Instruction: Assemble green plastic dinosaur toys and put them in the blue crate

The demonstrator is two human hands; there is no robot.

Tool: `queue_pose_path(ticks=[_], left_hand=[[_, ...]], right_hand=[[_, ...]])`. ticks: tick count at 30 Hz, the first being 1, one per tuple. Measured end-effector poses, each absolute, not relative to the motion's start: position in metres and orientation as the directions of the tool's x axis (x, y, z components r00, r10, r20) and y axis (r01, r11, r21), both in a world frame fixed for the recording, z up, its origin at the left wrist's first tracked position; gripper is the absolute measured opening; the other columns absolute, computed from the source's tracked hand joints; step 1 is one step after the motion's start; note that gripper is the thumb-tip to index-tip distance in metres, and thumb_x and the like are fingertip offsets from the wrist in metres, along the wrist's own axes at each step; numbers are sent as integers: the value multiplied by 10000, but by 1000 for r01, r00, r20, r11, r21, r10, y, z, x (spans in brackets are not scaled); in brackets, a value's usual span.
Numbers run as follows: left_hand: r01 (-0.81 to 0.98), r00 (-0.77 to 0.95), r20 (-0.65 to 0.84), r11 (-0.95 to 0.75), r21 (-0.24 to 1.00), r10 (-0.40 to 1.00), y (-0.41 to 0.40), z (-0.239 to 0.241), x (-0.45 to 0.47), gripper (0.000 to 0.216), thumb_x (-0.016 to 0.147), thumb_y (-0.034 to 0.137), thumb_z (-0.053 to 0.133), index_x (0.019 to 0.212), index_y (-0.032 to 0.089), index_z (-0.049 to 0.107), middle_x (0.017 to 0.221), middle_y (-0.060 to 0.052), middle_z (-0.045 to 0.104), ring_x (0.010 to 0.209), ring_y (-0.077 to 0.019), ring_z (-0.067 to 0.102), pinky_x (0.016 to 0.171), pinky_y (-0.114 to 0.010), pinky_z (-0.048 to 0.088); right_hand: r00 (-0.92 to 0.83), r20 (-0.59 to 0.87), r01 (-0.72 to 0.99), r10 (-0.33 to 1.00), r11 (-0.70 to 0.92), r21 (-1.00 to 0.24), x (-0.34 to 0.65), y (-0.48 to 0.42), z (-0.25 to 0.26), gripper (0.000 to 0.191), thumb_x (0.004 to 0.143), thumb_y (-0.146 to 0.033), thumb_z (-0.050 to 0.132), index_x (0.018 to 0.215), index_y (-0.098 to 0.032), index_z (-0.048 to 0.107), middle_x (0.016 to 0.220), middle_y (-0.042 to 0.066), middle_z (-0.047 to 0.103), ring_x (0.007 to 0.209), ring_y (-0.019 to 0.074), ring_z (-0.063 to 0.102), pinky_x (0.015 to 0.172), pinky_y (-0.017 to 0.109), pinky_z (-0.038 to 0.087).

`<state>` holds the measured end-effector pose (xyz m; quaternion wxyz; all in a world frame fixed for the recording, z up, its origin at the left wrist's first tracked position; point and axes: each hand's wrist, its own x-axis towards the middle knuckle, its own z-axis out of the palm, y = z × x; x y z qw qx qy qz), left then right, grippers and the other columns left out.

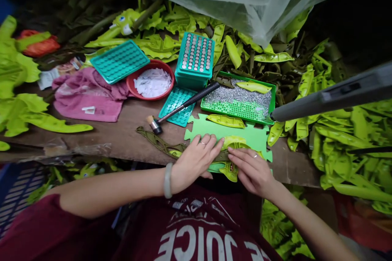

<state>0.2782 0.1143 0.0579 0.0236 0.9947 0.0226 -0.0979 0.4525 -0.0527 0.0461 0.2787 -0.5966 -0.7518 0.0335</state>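
Observation:
My left hand (196, 157), with a ring and a pale bangle, is closed over an olive-and-lime plastic toy part (162, 143). Its long olive end sticks out to the left. On the other side my right hand (252, 167) pinches the lime end, its fingertips against the olive strip. A lime piece with a printed eye (232, 168) hangs at the table edge between the hands. Beneath them lies a light green foam mat (199, 126). A loose lime shell (226, 121) rests at the mat's back edge. My fingers partly hide the toy part.
A hammer (186, 105) leans across a teal tray (176, 108). Behind are a green basket of small metal pieces (239, 110), a teal box of silver discs (195, 71), a red bowl (130, 83) and a pink cloth (88, 94). A grey bar (330, 91) juts in; lime parts (346, 147) pile right.

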Motion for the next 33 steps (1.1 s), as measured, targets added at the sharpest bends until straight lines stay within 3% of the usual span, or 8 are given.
queue_pose_path(ticks=[10,14,17,20,24,26,29,33], left_hand=[[92,951,-300,-995,28,80,110,64,283,1193,707,647,840,1602,92,279,1389,-200,505,1188,-321,497,884,-402,488],[54,975,-218,-995,83,35,121,54,280,1183,767,669,781,1618,75,212,1427,-226,495,1207,-332,501,933,-401,459],[14,993,-117,-994,110,1,124,51,273,1187,784,691,752,1613,51,194,1499,-241,453,1292,-354,459,1025,-434,415],[10,997,69,-993,116,18,107,54,261,885,883,523,733,1542,77,347,1513,-204,460,1344,-340,433,1084,-445,370],[-48,934,358,-987,155,11,63,49,251,223,993,243,568,1202,169,592,1065,-80,655,942,-216,602,830,-354,443],[-73,913,407,-988,133,-12,45,41,255,170,1012,251,537,1157,182,593,918,-48,636,812,-199,594,696,-338,421],[16,911,406,-988,153,77,34,31,266,108,1024,233,515,1059,176,600,863,-50,625,787,-214,605,641,-345,418],[1,881,443,-937,349,167,42,28,270,178,1048,179,457,924,175,584,841,-42,633,779,-189,620,668,-319,478]], right_hand=[[-108,382,891,918,260,-372,447,-45,47,525,896,-52,532,1414,-133,551,1222,190,732,1062,272,710,836,445,619],[165,457,851,874,109,-514,452,-56,73,369,883,-20,570,1204,-189,638,1097,143,713,982,237,683,805,411,584],[306,418,870,855,-74,-487,441,-80,91,172,892,-82,624,1019,-199,638,922,89,673,862,215,638,729,370,539],[268,313,913,911,-137,-385,419,-102,93,196,912,-183,654,1105,-186,623,918,92,667,838,215,626,696,352,549],[101,344,986,934,-47,-160,413,-92,85,478,927,-88,572,1394,-189,545,1279,172,662,1148,279,614,916,425,556],[-92,272,991,958,115,-70,426,-74,83,425,953,-82,526,1358,-201,583,1365,157,640,1267,298,556,967,456,527],[-305,161,951,939,308,4,448,-54,88,223,995,-152,509,1148,-135,670,1045,130,726,1018,269,617,782,401,533],[-247,131,964,960,257,-67,454,-64,93,176,995,-174,527,1074,-122,675,857,84,642,817,218,571,670,342,495]])
